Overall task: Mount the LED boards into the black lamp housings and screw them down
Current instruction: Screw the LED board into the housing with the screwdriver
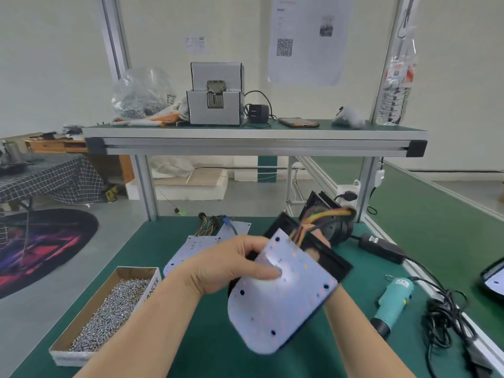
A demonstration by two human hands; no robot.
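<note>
A white LED board (278, 304) with coloured wires (313, 222) at its far end is held tilted above the green bench, over a black lamp housing (334, 261). My left hand (231, 263) grips the board's left edge, thumb pressing on its face. My right hand (320, 248) is almost wholly hidden behind the board and housing; only fingertips show at the housing and the forearm below. More LED boards (191, 248) lie flat behind my left hand. Another black housing (319, 203) stands further back.
An open cardboard box of screws (106, 315) sits at the front left. A teal electric screwdriver (392, 304) with a tangled black cable (447, 320) lies at the right, near a black power adapter (381, 248). A shelf (253, 137) above carries a screw feeder machine (215, 96).
</note>
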